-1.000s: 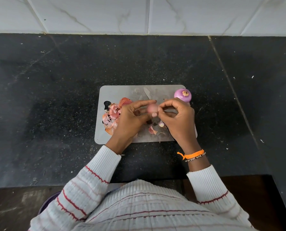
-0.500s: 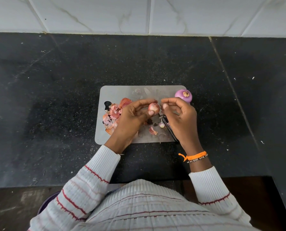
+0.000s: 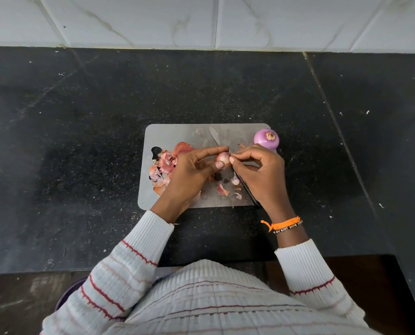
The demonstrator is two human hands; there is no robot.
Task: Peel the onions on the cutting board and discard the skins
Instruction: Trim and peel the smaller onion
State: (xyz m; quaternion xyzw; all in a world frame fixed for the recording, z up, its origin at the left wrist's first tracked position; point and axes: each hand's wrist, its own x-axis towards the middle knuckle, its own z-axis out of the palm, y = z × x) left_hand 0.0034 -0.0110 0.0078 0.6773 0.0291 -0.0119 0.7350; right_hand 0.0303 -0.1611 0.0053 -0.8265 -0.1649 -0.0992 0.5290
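**Small onion being peeled above a knife**

A small onion (image 3: pixel 222 160) is being held over the middle of the board (image 3: pixel 177 134) by the left hand (image 3: pixel 192 172), its thumb and fingers curled round it. The skin at the onion's right side is being pinched by the right hand (image 3: pixel 259 172), fingers bent in tight.

A knife (image 3: pixel 215 137) is lying on the board under the hands, so a knuckle is being put at risk if the skin tears free suddenly. The onion could also be squeezed out of so light a grip and sent rolling to the counter (image 3: pixel 80 141). The peeled onion (image 3: pixel 266 139), sitting at the board's far right corner, could be nudged off by the right hand. Skins (image 3: pixel 163 165) are being left heaped at the board's left edge.

Against half a second ago, the right fingertips are now being pressed against the onion; then they were just apart.
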